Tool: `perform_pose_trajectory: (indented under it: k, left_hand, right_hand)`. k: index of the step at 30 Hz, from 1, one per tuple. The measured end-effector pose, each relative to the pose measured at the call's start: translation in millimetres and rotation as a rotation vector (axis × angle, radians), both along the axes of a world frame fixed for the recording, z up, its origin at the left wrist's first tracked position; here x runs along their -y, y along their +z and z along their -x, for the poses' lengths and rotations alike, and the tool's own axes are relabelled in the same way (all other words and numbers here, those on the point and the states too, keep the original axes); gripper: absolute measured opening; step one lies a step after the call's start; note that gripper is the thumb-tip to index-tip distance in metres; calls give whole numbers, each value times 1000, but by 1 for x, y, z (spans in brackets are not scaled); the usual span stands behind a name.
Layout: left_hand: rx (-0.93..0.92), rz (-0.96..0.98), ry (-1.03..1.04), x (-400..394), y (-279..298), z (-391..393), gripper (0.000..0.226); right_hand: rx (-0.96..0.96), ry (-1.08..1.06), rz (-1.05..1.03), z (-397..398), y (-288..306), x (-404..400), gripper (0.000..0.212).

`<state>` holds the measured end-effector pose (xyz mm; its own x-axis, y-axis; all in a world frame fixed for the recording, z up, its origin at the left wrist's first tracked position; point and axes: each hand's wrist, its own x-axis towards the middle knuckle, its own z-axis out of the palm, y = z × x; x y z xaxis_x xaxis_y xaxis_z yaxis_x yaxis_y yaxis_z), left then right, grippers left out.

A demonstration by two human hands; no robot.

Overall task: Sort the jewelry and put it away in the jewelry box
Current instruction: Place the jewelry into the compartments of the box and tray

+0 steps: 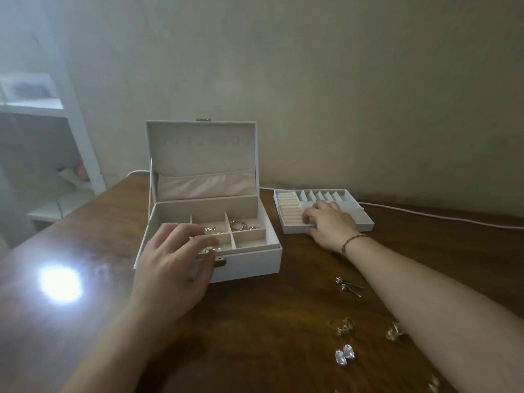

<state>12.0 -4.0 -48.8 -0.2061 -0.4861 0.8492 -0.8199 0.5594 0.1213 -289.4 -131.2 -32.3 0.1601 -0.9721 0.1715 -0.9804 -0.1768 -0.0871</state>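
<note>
Jewelry box (249, 262) open on table (255, 321) | my left hand (173, 259) fingers curled over its front compartments, grip unclear | my right hand (329, 225) fingers spread on removable tray (365, 219) beside box | loose earrings (344, 357) near right forearm

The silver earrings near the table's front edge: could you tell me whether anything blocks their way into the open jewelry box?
Nothing visible blocks it. The silver earrings lie on bare table, and the jewelry box stands open with its lid up. Only the left hand lies over the box's front left compartments; the right ones stay uncovered.
</note>
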Motion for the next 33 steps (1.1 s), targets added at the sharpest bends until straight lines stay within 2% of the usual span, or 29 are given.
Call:
perform_pose_trajectory:
  k: [5, 9, 12, 16, 19, 20, 22, 23, 25, 27, 29, 33]
  left_hand:
    - [224, 65, -160, -4, 0, 25, 13]
    - [334, -66, -242, -15, 9, 61, 13]
    - [262, -254, -230, -23, 13, 103, 16]
    - [41, -511, -185, -15, 8, 155, 27]
    - [-50, -607, -168, -5, -2, 170, 25]
    - [-56, -607, -169, -2, -6, 172, 28]
    - [-23, -597, -167, 2, -15, 170, 35]
    - [-20, -601, -159, 4, -18, 168, 35]
    - [-51, -622, -148, 8, -22, 164, 31]
    - [-76, -630, -166, 10, -24, 163, 27]
    - [-76, -657, -203, 10, -24, 162, 28]
    - [-21, -649, -244, 10, -27, 160, 27]
  right_hand:
    - [-36, 58, -32, 2, 7, -18, 10]
    - [-79, 135, -7, 7, 7, -46, 9]
    - [-57, 200, 22, 10, 5, -70, 10]
    - [-69, 271, 35, 18, 10, -97, 10]
    - [-83, 319, 8, 27, 10, -107, 12]
    - [-6, 325, -31, 34, 12, -108, 10]
    - [247, 222, -59, 55, 17, -102, 7]
    - [325, 115, 2, 69, 18, -93, 9]
    - [312, -129, 116, 98, 15, -74, 20]
    - [291, -279, 42, 117, 9, -57, 29]
    - [310, -303, -29, 121, 1, -46, 25]
    - [130, -307, 104, 117, 0, -43, 16]
